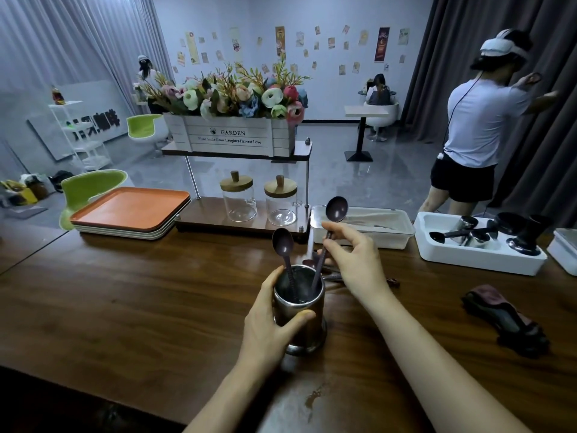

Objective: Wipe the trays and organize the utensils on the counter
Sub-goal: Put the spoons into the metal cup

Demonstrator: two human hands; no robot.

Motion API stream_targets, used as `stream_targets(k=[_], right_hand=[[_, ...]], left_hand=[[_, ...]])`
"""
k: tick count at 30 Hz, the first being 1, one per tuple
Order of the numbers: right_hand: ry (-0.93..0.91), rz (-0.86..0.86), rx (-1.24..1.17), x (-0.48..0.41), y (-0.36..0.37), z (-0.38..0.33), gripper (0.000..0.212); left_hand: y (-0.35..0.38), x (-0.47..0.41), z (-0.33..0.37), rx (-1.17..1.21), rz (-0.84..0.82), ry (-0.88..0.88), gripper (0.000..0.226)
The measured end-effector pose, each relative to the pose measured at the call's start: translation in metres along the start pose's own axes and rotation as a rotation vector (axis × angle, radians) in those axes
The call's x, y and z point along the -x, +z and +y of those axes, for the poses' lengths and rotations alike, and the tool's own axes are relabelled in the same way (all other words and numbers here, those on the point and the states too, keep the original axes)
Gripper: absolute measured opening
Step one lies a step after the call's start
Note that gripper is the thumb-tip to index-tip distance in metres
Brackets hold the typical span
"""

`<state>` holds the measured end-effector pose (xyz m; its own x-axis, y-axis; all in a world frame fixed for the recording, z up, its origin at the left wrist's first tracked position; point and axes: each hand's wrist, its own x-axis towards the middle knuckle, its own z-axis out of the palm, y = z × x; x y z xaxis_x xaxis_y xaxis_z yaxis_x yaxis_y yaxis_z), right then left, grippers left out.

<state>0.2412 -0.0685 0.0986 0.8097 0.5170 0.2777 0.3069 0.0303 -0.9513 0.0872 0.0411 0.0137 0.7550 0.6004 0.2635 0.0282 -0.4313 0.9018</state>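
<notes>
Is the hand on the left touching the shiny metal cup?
Touching. The head view shows the left hand wrapped around the metal cup, thumb pressed on its front wall and fingers curled around its far side.

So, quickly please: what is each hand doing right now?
Left hand: closed around the metal cup.
Right hand: closed, pinching the handle of a dark spoon into the cup.

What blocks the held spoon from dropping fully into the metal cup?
Nothing visible. The right hand pinches the spoon, whose handle is already inside the metal cup. The other spoon leans at the left side, and the left hand steadies the cup.
</notes>
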Motion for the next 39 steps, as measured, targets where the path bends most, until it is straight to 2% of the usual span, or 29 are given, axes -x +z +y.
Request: stream_targets(k=[10, 18, 27, 35, 36, 39], right_hand=[[-0.052, -0.05, 0.183, 0.016, 0.009, 0.021, 0.015], [-0.038, -0.004, 0.151, 0.021, 0.011, 0.023, 0.019], [0.018, -0.065, 0.081, 0.016, 0.014, 0.028, 0.014], [0.185, -0.095, -0.15, 0.006, 0.003, 0.052, 0.012], [0.185, -0.06, -0.086, 0.002, -0.002, 0.059, 0.011], [0.155, 0.018, 0.305, -0.012, -0.022, 0.083, 0.009]], left_hand=[[0.002, 0.0, -0.001, -0.009, 0.02, 0.015, 0.088], [0.003, 0.0, -0.003, -0.006, 0.026, 0.031, 0.088], [0.006, 0.001, -0.007, -0.043, 0.08, 0.059, 0.089], [0.013, 0.0, -0.005, -0.126, 0.207, 0.096, 0.085], [0.013, 0.0, -0.005, -0.136, 0.21, 0.099, 0.086], [0.012, -0.001, -0.005, -0.146, 0.197, 0.091, 0.088]])
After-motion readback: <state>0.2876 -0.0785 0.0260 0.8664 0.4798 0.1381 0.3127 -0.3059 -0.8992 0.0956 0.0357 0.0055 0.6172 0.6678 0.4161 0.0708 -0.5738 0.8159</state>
